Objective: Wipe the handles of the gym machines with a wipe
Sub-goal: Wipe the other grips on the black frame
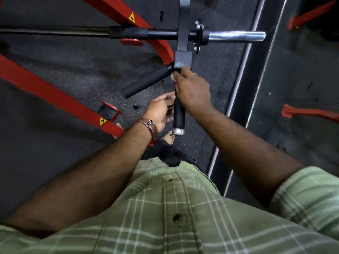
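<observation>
A black foam handle (179, 114) with a silver end cap points toward me from a grey machine arm (183, 33). My right hand (192, 88) grips the top of this handle, and a scrap of white wipe (172, 77) shows at its fingertips. My left hand (161, 110), with a brown watch strap at the wrist, touches the handle's left side with loosely curled fingers. A second black handle (146, 82) angles off to the left from the same joint.
Red frame beams (55, 94) with yellow warning stickers cross the left side. A horizontal bar with a chrome sleeve (236, 36) runs above. Dark rubber floor lies below, and a mirror edge (244, 74) runs along the right. My bare foot (169, 138) stands under the handle.
</observation>
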Demonstrator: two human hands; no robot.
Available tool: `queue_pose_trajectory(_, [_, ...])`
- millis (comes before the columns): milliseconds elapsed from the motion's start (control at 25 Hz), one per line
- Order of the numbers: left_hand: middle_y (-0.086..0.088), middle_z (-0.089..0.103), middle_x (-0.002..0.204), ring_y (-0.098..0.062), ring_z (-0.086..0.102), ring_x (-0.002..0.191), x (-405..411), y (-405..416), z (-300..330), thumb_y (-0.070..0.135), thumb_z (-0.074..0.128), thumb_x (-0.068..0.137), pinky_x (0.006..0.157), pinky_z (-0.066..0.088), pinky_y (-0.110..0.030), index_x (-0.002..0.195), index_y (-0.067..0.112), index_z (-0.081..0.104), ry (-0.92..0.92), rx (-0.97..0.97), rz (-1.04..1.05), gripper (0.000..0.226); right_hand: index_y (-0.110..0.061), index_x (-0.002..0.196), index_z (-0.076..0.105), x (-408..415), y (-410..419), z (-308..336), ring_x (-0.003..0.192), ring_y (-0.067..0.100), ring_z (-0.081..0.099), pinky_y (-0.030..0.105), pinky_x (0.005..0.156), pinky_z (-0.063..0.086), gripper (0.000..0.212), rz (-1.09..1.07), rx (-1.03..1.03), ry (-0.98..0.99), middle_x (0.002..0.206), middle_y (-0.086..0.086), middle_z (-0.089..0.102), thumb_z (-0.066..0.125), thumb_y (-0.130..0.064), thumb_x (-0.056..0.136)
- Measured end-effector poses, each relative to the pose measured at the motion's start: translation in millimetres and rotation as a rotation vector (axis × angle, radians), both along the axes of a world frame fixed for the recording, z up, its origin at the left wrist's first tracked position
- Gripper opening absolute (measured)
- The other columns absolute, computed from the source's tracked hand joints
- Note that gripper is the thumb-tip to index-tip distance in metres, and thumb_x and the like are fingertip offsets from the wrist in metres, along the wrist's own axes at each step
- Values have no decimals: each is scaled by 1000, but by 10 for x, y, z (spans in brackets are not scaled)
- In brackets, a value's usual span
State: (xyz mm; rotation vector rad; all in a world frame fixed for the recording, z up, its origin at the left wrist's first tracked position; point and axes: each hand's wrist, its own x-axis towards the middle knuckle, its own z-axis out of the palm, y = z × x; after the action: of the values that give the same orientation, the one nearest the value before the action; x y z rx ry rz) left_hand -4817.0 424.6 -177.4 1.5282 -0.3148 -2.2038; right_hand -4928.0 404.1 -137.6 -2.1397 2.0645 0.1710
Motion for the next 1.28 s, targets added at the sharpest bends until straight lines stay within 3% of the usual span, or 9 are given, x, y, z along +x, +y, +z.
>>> queue_pose_trajectory(160, [10, 62, 58, -9, 54, 55, 73, 23, 40, -9, 40, 94, 61, 42, -24, 93, 17, 65, 12, 1, -30, 37, -4, 112, 61, 99, 272, 138, 90, 40, 65, 42, 61, 38, 24, 135, 266, 47, 121, 12, 51, 43, -13, 99])
queue_pose_trajectory(360, [11, 67, 59, -6, 63, 53, 110, 19, 86, -15, 37, 94, 62, 52, -27, 92, 16, 65, 35, 7, -33, 42, 5, 100, 62, 182, -113, 156, 76, 41, 66, 41, 50, 34, 24, 163, 59, 131, 117, 22, 56, 42, -5, 95])
queue_pose_trajectory(480, [10, 64, 58, -4, 60, 50, 143, -2, 100, -11, 41, 95, 58, 50, -23, 91, 16, 65, 46, -20, -82, 37, -3, 107, 59, 119, 313, 97, 80, 39, 63, 44, 57, 42, 22, 166, 162, -7, 117, 13, 51, 41, -15, 100])
queue_pose_trajectory(640, [7, 67, 75, -8, 58, 66, 141, 17, 27, -4, 54, 97, 75, 55, -31, 96, 20, 68, 48, -36, -73, 28, -12, 100, 72, 34, 329, -112, 76, 21, 57, 34, 64, 49, 16, -297, -149, -515, 92, 3, 50, 61, -20, 92])
queue_pose_trajectory(800, [6, 69, 77, -5, 62, 62, 129, 31, 34, -2, 57, 96, 71, 57, -29, 97, 18, 68, 14, -79, -98, 23, -13, 87, 77, 87, 238, -335, 76, 8, 59, 19, 74, 51, 6, -840, -493, -780, 87, -2, 64, 73, -9, 85])
queue_pose_trajectory(920, [3, 70, 79, -4, 65, 61, 132, 26, 68, -3, 60, 94, 67, 58, -25, 94, 17, 68, -60, -120, -124, 22, -15, 82, 75, 153, 507, -315, 71, 10, 68, 32, 77, 60, 9, -1104, -345, -967, 79, -3, 73, 73, -9, 87])
queue_pose_trajectory(1040, [-2, 68, 79, -5, 66, 61, 151, 1, 87, -5, 66, 90, 61, 58, -19, 89, 11, 68, -147, -196, -127, 16, -4, 93, 69, -13, 155, -393, 53, 11, 63, 26, 53, 57, 14, -1444, -46, -1637, 74, 8, 69, 56, 3, 96])
queue_pose_trajectory(1120, [-5, 66, 76, -6, 65, 58, 164, -39, 75, -6, 70, 86, 59, 58, -19, 84, 6, 66, -191, -237, -127, 13, -4, 103, 64, -93, 48, -483, 59, 12, 68, 25, 58, 58, 22, -1462, 221, -1932, 76, 9, 72, 42, -1, 103])
queue_pose_trajectory(1280, [-8, 65, 71, -8, 62, 52, 177, -45, 43, -5, 73, 84, 54, 56, -19, 77, 5, 60, -241, -242, -140, 18, -10, 105, 67, -31, 453, -644, 75, 18, 66, 28, 65, 58, 27, -1323, 473, -1917, 93, 11, 70, 40, -7, 104])
